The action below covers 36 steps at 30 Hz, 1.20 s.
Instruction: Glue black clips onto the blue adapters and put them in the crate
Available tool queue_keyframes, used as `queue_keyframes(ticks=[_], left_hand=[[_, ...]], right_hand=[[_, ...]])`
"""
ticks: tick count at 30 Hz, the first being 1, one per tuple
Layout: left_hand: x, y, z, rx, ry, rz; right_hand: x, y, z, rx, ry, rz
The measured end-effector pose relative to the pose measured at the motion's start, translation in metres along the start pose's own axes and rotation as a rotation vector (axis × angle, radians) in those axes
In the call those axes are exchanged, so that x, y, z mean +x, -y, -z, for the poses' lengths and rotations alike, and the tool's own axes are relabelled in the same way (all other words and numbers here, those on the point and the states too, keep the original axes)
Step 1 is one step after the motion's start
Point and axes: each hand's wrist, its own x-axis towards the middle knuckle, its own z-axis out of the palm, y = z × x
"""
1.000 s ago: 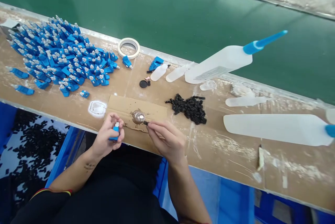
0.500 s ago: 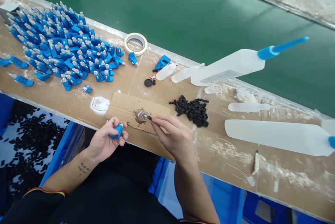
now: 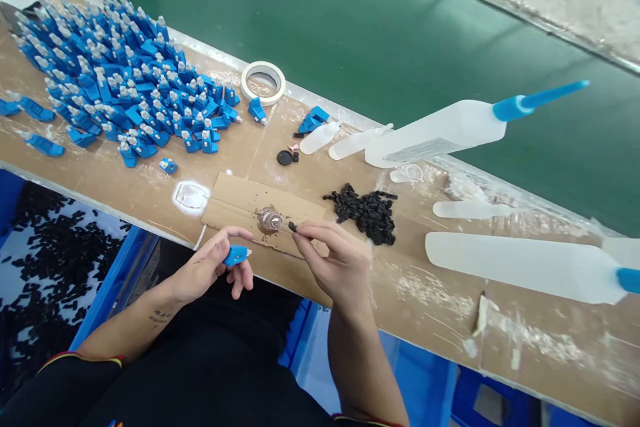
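My left hand (image 3: 203,272) holds a small blue plastic part (image 3: 235,255) with a whitish tip pointing right, its fingers partly spread around the part. In my right hand (image 3: 343,264), thumb and index finger pinch a small black piece (image 3: 293,226). That piece is just right of a small clear container of shiny liquid (image 3: 271,218), with a thin strand seeming to run between them. Brown smears surround the container on a cardboard strip (image 3: 235,195). A heap of similar black pieces (image 3: 367,210) lies beyond my right hand.
Many blue parts with whitish tips (image 3: 120,80) stand crowded at the left. A tape roll (image 3: 263,83), a black round cap (image 3: 285,158) and white squeeze bottles (image 3: 440,134) lie on the bench. Below left, a blue bin (image 3: 107,290) is beside scattered black pieces.
My right hand has drawn the black piece slightly right, away from the liquid. The blue part in my left hand has turned more level, and my left fingers have spread.
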Motion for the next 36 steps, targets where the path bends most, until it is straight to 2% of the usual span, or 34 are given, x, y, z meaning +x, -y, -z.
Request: queue_keyframes(ticks=[4,7,10,15,18,25,30,32,33,36], left_hand=[[0.008,0.003,-0.009,-0.053,-0.053,0.045],[0.018,0.005,-0.021,-0.084,-0.133,0.072],[0.026,0.009,-0.030,-0.092,-0.150,0.049],[0.029,0.017,-0.030,-0.022,-0.143,-0.044],[0.028,0.020,-0.026,0.023,-0.131,-0.079],[0.025,0.020,-0.024,0.114,-0.120,-0.096],[0.019,0.012,-0.020,0.227,-0.003,-0.153],[0.016,0.008,-0.018,0.324,0.022,-0.206],[0.015,0.008,-0.017,0.370,0.033,-0.248],[0.014,0.011,-0.016,0.508,0.099,-0.456]], right_hand=[[-0.022,-0.006,-0.017,0.377,-0.223,-0.268],[-0.031,-0.003,-0.026,0.562,-0.273,-0.340],[-0.030,0.009,-0.022,0.549,-0.224,-0.288],[-0.021,0.032,-0.005,0.294,-0.016,-0.004],[-0.016,0.040,-0.002,0.184,0.067,0.113],[-0.011,0.044,-0.001,0.040,0.181,0.247],[-0.013,0.043,0.001,-0.030,0.164,0.395],[-0.019,0.042,-0.001,0.009,0.129,0.392],[-0.022,0.041,-0.003,0.061,0.100,0.343],[-0.034,0.040,-0.012,0.322,0.021,0.074]])
